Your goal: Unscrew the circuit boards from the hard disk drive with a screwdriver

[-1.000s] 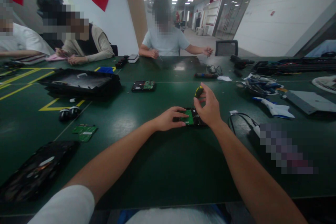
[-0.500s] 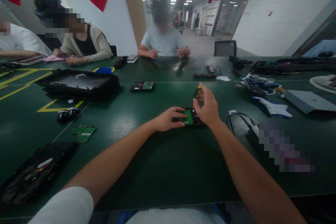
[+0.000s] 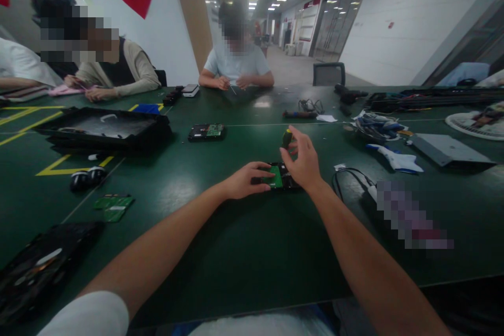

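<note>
A hard drive (image 3: 277, 178) with a green circuit board lies flat on the table between my hands. My left hand (image 3: 249, 179) grips its left end, the fingers reaching over the board and along the near edge. Above the drive's right part, my right hand (image 3: 302, 160) holds a screwdriver (image 3: 287, 139) with a yellow and black handle. The handle stands about upright in my fingers; its tip is hidden behind the hand. My right palm and wrist cover the drive's right end.
Another hard drive (image 3: 206, 132) lies further back. Left are black trays (image 3: 106, 128), loose green boards (image 3: 114, 206) and a black casing (image 3: 43, 268). Right are a cable (image 3: 346, 172), a glove (image 3: 397, 158) and a metal box (image 3: 452, 151). Co-workers sit across the table.
My view has turned slightly right, so the scene sits further left. Both hands keep their places at the hard drive. The co-worker opposite has brought their hands closer together.
</note>
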The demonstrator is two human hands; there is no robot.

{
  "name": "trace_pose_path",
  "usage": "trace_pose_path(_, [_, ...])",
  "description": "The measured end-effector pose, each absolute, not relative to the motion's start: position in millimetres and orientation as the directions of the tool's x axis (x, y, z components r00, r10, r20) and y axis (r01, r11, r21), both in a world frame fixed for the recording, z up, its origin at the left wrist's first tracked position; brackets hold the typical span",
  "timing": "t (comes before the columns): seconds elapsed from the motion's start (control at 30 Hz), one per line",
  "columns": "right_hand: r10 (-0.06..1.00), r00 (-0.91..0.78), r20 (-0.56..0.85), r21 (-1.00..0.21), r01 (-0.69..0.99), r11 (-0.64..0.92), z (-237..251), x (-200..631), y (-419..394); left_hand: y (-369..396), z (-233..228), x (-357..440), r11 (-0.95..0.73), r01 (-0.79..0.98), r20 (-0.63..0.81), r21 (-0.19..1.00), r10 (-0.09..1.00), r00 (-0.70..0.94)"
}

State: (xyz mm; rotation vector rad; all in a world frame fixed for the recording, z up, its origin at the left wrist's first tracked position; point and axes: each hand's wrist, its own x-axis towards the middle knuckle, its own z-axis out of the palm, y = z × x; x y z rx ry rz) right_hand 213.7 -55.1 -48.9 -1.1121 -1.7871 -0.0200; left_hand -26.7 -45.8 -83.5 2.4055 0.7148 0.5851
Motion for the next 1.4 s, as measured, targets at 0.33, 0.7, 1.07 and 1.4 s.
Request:
trace_pose_path(0.33, [0.653,-0.087,0.752,-0.435,0.678,0.592,-47.6,212.9,-56.3,-44.3,-85.9,-27.1,-0.69,0.375,0.222,0.619,0.612,0.76])
trace_pose_path(0.7, [0.633,-0.082,0.77,-0.421,0.68,0.601,-50.3,213.8,-53.0,-41.9,-90.3,-26.5,-0.705,0.347,0.255,0.619,0.598,0.76])
trace_pose_path(1.07, [0.631,-0.073,0.772,-0.426,0.678,0.599,-50.0,213.9,-53.3,-42.4,-89.5,-26.5,-0.71,0.325,0.266,0.625,0.585,0.766])
trace_pose_path(1.4, [0.629,-0.07,0.775,-0.429,0.671,0.604,-50.1,213.0,-53.7,-42.7,-88.7,-26.6,-0.701,0.344,0.245,0.624,0.594,0.766])
